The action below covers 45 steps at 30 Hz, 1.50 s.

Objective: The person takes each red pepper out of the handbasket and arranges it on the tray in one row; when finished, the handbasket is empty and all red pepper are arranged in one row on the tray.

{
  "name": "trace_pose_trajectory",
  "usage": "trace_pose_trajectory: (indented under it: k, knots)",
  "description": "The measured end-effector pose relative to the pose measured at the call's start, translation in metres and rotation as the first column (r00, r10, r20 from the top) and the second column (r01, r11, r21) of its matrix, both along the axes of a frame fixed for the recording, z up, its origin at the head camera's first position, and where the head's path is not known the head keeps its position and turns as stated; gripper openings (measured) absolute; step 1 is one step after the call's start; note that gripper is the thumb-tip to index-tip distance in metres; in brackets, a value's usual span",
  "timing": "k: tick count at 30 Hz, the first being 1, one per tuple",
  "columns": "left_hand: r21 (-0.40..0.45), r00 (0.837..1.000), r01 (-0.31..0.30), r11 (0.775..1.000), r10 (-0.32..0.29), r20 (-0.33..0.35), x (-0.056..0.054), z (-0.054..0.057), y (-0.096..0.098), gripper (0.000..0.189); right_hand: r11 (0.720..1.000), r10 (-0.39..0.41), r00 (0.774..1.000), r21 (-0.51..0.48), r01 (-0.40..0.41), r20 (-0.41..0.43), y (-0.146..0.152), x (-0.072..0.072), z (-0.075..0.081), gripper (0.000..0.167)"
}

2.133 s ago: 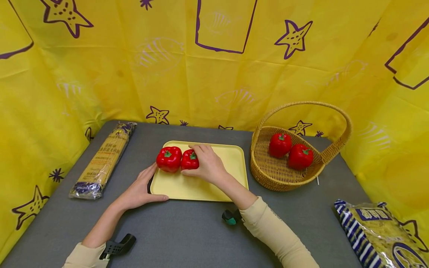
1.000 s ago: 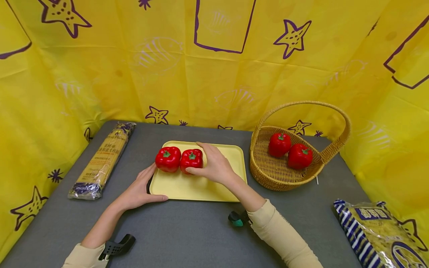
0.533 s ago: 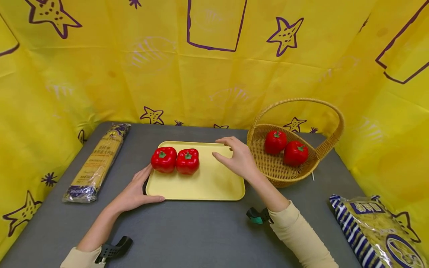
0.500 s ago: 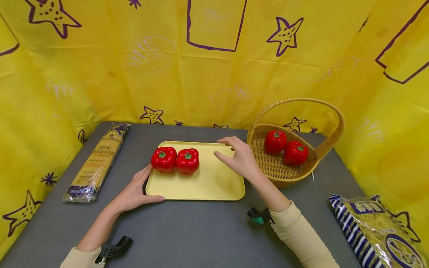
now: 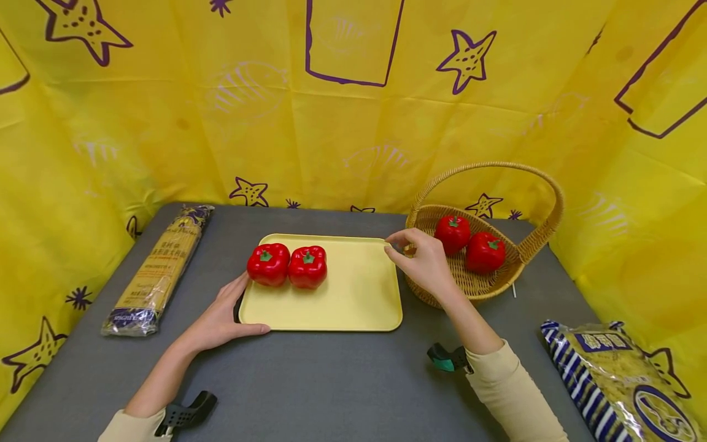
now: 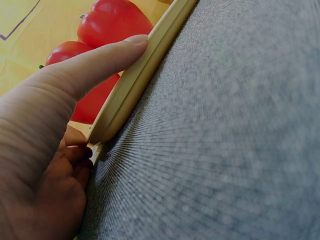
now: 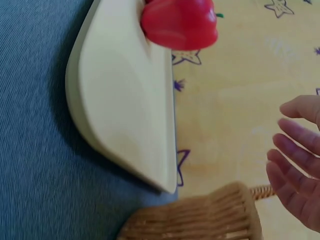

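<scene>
The spaghetti packet (image 5: 157, 270) lies far left. My left hand (image 5: 218, 319) clamps the pale yellow tray's (image 5: 359, 294) left end, thumb over the near rim; the head view obscures my fingertips, while the left wrist view shows them bent at the corner. Two red peppers (image 5: 307, 270) touch each other on the tray's left half, its right half bare. My right hand (image 5: 422, 261), fingers loosely bent around nothing, hides part of the wicker basket (image 5: 464, 277), narrowly apart from the tray. The noodle bag (image 5: 607, 380), near right, is cut off.
</scene>
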<state>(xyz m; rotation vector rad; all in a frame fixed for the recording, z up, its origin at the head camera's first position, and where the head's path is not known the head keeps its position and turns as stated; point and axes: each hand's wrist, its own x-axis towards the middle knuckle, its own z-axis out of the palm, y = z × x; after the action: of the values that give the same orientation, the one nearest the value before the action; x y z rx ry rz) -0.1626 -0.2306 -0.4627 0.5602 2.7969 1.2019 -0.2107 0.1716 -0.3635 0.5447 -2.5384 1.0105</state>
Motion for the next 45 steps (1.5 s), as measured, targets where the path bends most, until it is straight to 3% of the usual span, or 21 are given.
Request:
trace_pose_trajectory:
  k: [16,19,28,36,39,45]
  knots:
    - [-0.006,1.000,-0.004,1.000,0.004,0.008,0.001,0.001,0.000,0.120,0.997,-0.074,0.997,0.009,0.074,0.023,0.036,0.000,-0.003,0.005]
    - [-0.006,1.000,-0.004,1.000,0.004,0.006,0.001,0.001,0.000,0.120,0.997,-0.080,0.995,0.028,0.078,0.060,0.042,-0.001,-0.002,0.006]
    - [0.005,1.000,-0.003,1.000,0.003,0.011,0.003,0.003,0.001,0.119,0.993,-0.067,0.981,0.103,0.049,0.183,0.060,-0.008,0.002,0.017]
    - [0.003,1.000,-0.003,1.000,0.003,0.005,0.002,0.002,0.001,0.119,0.979,-0.060,0.956,0.202,0.001,0.286,0.073,-0.016,0.017,0.028]
    - [0.004,1.000,-0.004,1.000,0.004,0.008,0.002,0.003,0.001,0.119,0.973,-0.060,0.951,0.229,-0.012,0.303,0.077,-0.019,0.022,0.031]
    - [0.001,1.000,-0.004,1.000,0.004,0.005,0.002,0.002,0.002,0.119,0.951,-0.086,0.964,0.308,0.004,0.253,0.086,-0.026,0.031,0.039]
